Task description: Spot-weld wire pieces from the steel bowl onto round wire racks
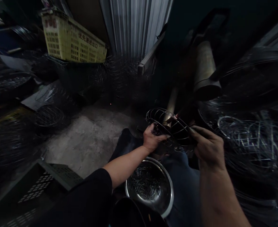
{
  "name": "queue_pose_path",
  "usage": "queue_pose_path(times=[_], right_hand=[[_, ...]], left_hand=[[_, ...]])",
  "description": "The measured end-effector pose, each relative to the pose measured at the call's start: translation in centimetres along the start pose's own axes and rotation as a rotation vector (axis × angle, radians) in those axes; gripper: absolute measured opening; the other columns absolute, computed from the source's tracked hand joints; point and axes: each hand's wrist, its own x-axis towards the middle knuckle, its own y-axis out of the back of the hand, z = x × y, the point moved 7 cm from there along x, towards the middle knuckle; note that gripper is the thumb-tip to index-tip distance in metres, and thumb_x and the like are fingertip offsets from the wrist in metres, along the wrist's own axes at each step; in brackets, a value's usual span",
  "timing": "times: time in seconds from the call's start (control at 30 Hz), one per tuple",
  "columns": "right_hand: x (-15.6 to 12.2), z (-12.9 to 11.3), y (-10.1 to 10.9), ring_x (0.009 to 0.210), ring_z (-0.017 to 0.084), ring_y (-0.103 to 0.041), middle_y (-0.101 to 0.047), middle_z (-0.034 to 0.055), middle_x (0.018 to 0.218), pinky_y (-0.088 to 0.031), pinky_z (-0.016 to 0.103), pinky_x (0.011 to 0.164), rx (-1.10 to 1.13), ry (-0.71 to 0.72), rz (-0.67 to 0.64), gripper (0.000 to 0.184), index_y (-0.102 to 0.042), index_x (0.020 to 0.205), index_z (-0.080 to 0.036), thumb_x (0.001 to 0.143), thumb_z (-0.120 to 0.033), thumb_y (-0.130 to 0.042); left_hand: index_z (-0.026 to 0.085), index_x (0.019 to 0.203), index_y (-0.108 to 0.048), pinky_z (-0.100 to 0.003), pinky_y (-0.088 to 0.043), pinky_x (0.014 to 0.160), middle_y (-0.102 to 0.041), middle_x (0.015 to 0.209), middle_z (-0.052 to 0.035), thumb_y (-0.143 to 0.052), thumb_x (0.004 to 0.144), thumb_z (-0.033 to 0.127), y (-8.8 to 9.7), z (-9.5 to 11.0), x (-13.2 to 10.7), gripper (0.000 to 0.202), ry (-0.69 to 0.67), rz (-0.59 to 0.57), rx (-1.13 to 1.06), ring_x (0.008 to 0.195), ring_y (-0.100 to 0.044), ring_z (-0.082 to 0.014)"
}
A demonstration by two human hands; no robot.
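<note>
A round black wire fan guard (170, 127) is held tilted in front of me, under a welding machine's arm. My left hand (153, 138) grips its near left rim, fingers curled round the wires. My right hand (207, 143) pinches its right rim with the fingers closed. A small red glow shows where the guard meets the brass electrode rod (170, 107). Below my hands, a steel bowl (163, 201) with several small wire pieces rests by my lap.
Stacks of black wire guards (254, 142) fill the right side and others lie at left (49, 116). A yellow plastic crate (72, 41) sits on a dark pile at the back. A perforated black crate (41, 186) lies lower left beside the concrete floor (89, 138).
</note>
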Motion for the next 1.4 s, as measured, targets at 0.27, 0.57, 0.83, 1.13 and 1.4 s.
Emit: queue_pose_path(times=[0.27,0.57,0.83,1.13,1.4], right_hand=[[1.4,-1.1,-1.8,0.055,0.010,-0.060,-0.069,0.0009,0.064,-0.049,0.020,0.049,-0.007,-0.104,-0.027,0.046,-0.078,0.071,-0.016,0.035,-0.036,-0.098],[-1.0,0.5,1.9,0.052,0.019,-0.065,-0.073,0.0072,0.066,-0.052,0.029,0.045,-0.052,-0.382,-0.119,0.055,-0.078,0.073,-0.017,0.028,-0.038,-0.099],[1.7,-0.6,-0.9,0.055,0.014,-0.062,-0.070,0.0027,0.064,-0.050,0.024,0.049,-0.057,-0.203,-0.098,0.048,-0.078,0.072,-0.016,0.033,-0.035,-0.098],[1.1,-0.3,0.8,0.056,0.015,-0.064,-0.073,0.0056,0.069,-0.051,0.024,0.050,-0.043,-0.296,-0.122,0.054,-0.079,0.076,-0.015,0.030,-0.036,-0.099],[1.9,-1.3,-1.7,0.055,0.014,-0.063,-0.071,0.0016,0.063,-0.051,0.025,0.049,-0.078,-0.144,-0.101,0.049,-0.078,0.069,-0.019,0.032,-0.041,-0.099]], left_hand=[[0.014,0.093,-0.067,-0.026,-0.052,0.073,-0.063,0.092,-0.0021,-0.097,0.046,0.030,-0.5,-1.0,0.1,0.058,0.075,0.031,-0.054,0.081,-0.060,-0.0137],[0.015,0.091,-0.066,-0.024,-0.051,0.062,-0.068,0.078,0.0005,-0.095,0.047,0.028,-1.1,-2.0,-0.9,0.055,0.267,-0.035,-0.291,0.065,-0.060,-0.0112],[0.013,0.086,-0.070,-0.030,-0.053,0.075,-0.072,0.079,-0.0018,-0.091,0.045,0.021,-1.2,-1.8,-0.4,0.047,0.329,0.083,-0.440,0.069,-0.064,-0.0139],[0.013,0.088,-0.071,-0.030,-0.052,0.075,-0.072,0.083,-0.0033,-0.092,0.045,0.022,-1.8,-2.0,-0.8,0.049,0.381,0.042,-0.461,0.072,-0.065,-0.0146],[0.014,0.079,-0.065,-0.030,-0.049,0.067,-0.068,0.075,-0.0015,-0.091,0.042,0.025,-1.7,-2.4,-1.1,0.047,0.550,0.057,-0.517,0.065,-0.060,-0.0122]])
